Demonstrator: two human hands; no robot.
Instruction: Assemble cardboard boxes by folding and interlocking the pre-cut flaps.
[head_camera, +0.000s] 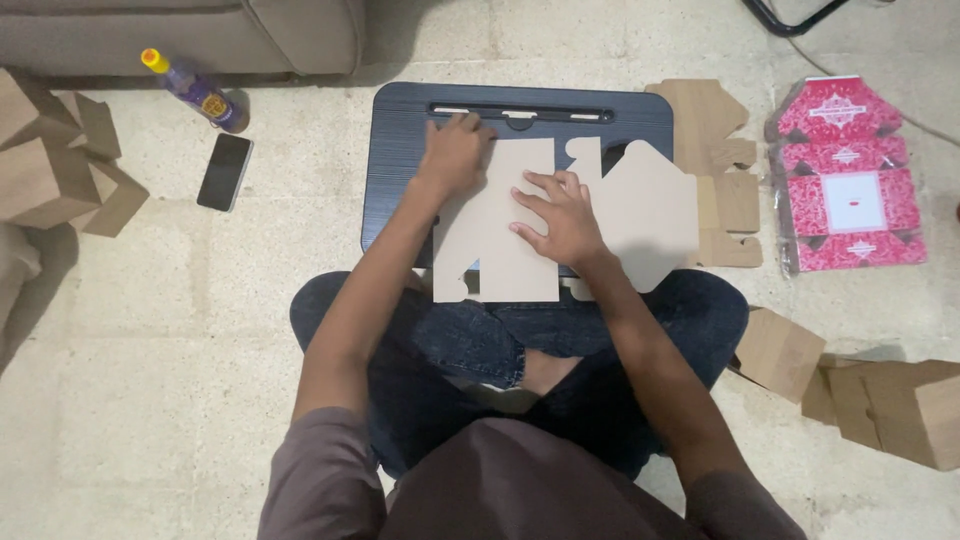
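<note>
- Pale tiled floor (200, 330) spreads under everything; a person sits cross-legged on it in dark jeans.
- Grey sofa (180, 35) runs along the top left edge.
- Black lap desk (400, 130) sits just ahead of the knees.
- Flat cardboard cutout (640, 215) lies across the desk, its near edge hanging over the lap.
- Red patterned box flats (850, 190) lie in a clear wrapper at the right, beside brown cardboard pieces (715, 150).
- Folded brown boxes (890, 400) sit at lower right; more (50, 160) at the left.
- Right hand (555, 215) presses flat on the cutout, fingers spread.
- Left hand (455, 150) rests at the cutout's upper left corner, fingers together and bent down.
- Phone (225, 172) lies face up near a purple bottle (195, 92) with a yellow cap.
</note>
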